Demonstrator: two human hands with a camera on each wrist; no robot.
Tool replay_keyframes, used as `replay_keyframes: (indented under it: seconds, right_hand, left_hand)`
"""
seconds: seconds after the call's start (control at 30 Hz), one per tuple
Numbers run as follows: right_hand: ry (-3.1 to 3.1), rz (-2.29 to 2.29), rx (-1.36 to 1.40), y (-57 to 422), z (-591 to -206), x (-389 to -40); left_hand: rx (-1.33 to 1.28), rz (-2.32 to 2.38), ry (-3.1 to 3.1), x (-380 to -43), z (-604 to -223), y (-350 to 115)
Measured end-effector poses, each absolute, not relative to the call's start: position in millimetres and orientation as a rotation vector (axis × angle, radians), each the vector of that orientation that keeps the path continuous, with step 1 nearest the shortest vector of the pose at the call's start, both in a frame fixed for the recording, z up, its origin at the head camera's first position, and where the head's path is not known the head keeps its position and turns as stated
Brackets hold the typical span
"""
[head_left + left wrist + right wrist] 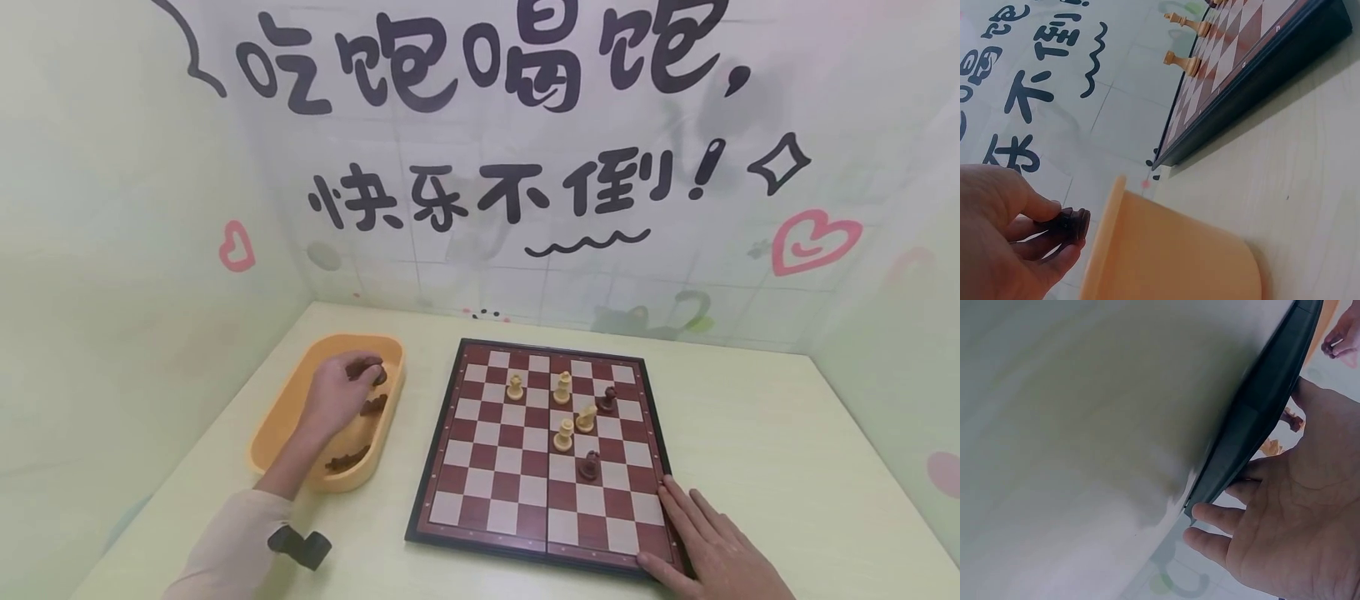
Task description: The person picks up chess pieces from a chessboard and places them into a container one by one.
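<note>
My left hand is above the orange tray, pinching a dark brown chess piece between thumb and fingers. The base of that piece sticks out in the left wrist view; its upper part is hidden by the fingers, so which piece it is cannot be told. More dark chess pieces lie along the tray's right side. At the near right corner of the chessboard, my right hand rests against the edge with fingers extended and spread.
On the board's far and right part stand several cream pieces and two dark pieces. The board lies right of the tray on a pale table. Walls with printed writing enclose the table's back and sides.
</note>
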State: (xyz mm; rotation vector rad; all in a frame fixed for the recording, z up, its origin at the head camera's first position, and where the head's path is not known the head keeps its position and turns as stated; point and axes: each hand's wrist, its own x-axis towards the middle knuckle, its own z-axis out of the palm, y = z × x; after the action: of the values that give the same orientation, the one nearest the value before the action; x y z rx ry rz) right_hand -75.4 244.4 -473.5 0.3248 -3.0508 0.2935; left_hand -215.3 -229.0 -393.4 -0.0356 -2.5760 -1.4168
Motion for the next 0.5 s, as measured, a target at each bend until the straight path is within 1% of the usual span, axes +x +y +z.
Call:
replay_keyframes:
  seconds: [0.5]
  right_hand:
    - [-3.04,0.295,0.329,244.1,-473.7,-75.4]
  left_hand:
    - [-0.001,-1.342,-2.588,-209.6,-386.7,-243.2]
